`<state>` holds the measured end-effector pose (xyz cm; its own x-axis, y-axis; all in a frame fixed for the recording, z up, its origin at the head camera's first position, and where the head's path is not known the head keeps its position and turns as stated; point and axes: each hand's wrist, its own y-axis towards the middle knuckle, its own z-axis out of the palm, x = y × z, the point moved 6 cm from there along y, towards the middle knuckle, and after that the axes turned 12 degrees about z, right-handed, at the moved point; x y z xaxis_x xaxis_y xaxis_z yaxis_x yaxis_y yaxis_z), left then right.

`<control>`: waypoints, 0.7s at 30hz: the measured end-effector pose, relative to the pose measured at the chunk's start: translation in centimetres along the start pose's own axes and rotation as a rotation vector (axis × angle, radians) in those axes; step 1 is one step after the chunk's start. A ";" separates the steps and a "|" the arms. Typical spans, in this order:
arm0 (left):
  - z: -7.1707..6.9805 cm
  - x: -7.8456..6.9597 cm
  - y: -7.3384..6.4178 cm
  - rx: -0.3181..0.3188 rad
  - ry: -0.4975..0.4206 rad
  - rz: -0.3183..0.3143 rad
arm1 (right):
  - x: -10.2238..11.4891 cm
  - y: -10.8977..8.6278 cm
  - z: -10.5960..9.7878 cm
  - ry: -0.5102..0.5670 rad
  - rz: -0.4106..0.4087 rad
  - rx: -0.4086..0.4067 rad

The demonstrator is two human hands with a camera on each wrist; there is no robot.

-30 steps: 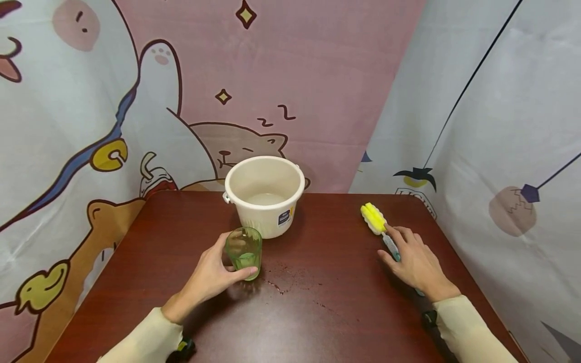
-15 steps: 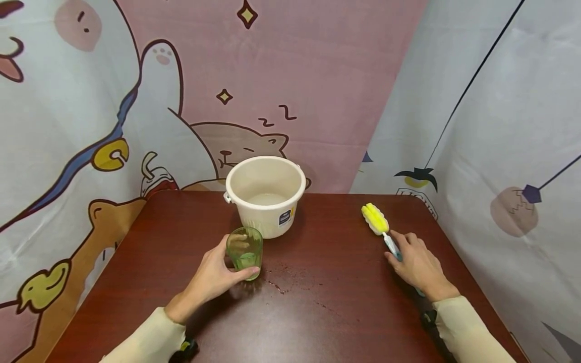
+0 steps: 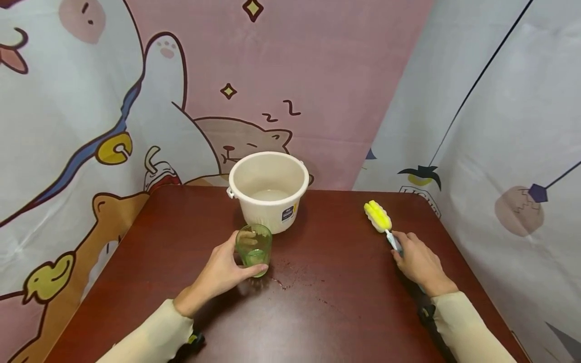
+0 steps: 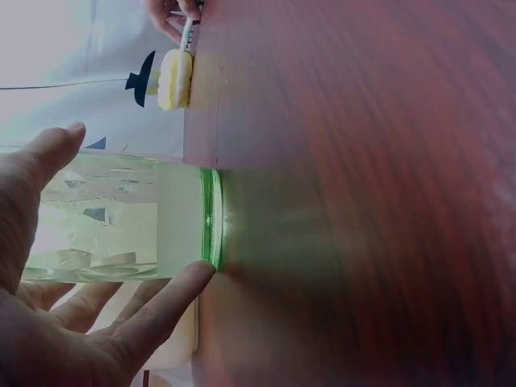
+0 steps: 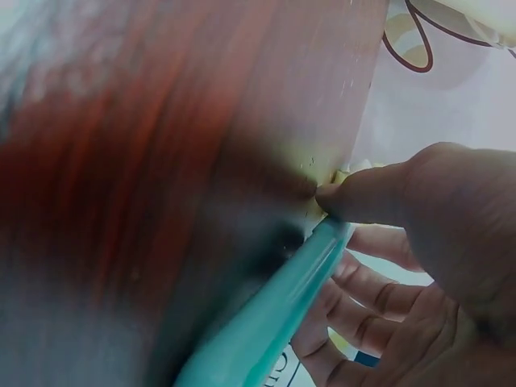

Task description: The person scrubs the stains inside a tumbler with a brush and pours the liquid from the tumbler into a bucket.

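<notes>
A green see-through drinking glass (image 3: 253, 250) stands upright by the front of the bucket. My left hand (image 3: 221, 270) holds it from the left, thumb across the near side and fingers round the back. The left wrist view shows the glass's base (image 4: 212, 218) at the tabletop; a paler band above it could be liquid or thick glass. On the right lies a bottle brush with a yellow and white sponge head (image 3: 378, 216). My right hand (image 3: 419, 263) pinches its handle (image 3: 394, 242) near the head. In the right wrist view, the teal handle end (image 5: 270, 318) runs below the palm.
A cream bucket (image 3: 272, 216) with shallow liquid inside stands at the back middle of the brown table (image 3: 327, 322). Water drops (image 3: 279, 283) lie right of the glass. A cartoon-printed cloth (image 3: 336, 91) hangs behind and beside the table.
My right hand's fingers and thumb, earlier spread over the brush handle, have drawn in round it. My left hand keeps its hold on the glass. The head view has shifted slightly.
</notes>
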<state>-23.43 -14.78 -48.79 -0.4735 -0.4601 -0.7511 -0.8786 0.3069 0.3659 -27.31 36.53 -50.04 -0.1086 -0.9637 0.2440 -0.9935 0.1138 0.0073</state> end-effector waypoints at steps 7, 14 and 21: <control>0.5 -0.6 0.6 0.008 0.002 0.013 | 0.1 0.2 -0.3 0.061 -0.020 -0.042; 1.1 -1.1 0.9 0.021 -0.002 0.040 | 0.4 0.1 -0.6 0.121 -0.061 -0.107; 1.6 -1.5 0.8 0.028 -0.019 0.028 | 1.2 -0.2 -1.2 0.176 -0.080 -0.186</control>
<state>-23.33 -12.52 -48.21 -0.4961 -0.4354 -0.7512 -0.8630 0.3426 0.3714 -27.21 35.64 -48.63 -0.0059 -0.9164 0.4002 -0.9735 0.0968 0.2074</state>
